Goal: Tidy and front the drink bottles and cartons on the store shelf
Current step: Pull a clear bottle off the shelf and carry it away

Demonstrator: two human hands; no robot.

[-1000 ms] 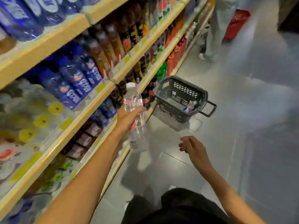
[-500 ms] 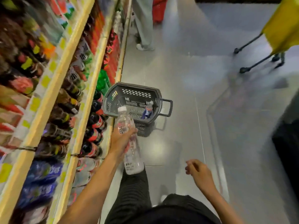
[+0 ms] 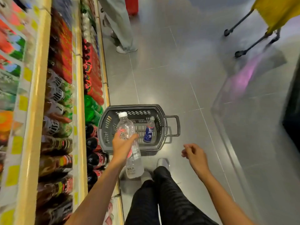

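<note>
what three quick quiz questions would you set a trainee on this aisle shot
1. True or false: the left hand holds a clear water bottle.
2. What lies in the dark basket on the floor? A a carton; B a blue-labelled bottle; C nothing.
3. Fill in: the right hand holds ____.

Key: 1 true; 2 B; 3 nothing.

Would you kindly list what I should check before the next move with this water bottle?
1. Grip: ok, left hand wraps the water bottle at its middle.
2. Seal: ok, white cap is on.
3. Room in the basket: ok, one blue-labelled bottle visible inside.
4. Spare hand: ok, right hand holds nothing.
5. Slot on the shelves: cannot tell, blurred.
</note>
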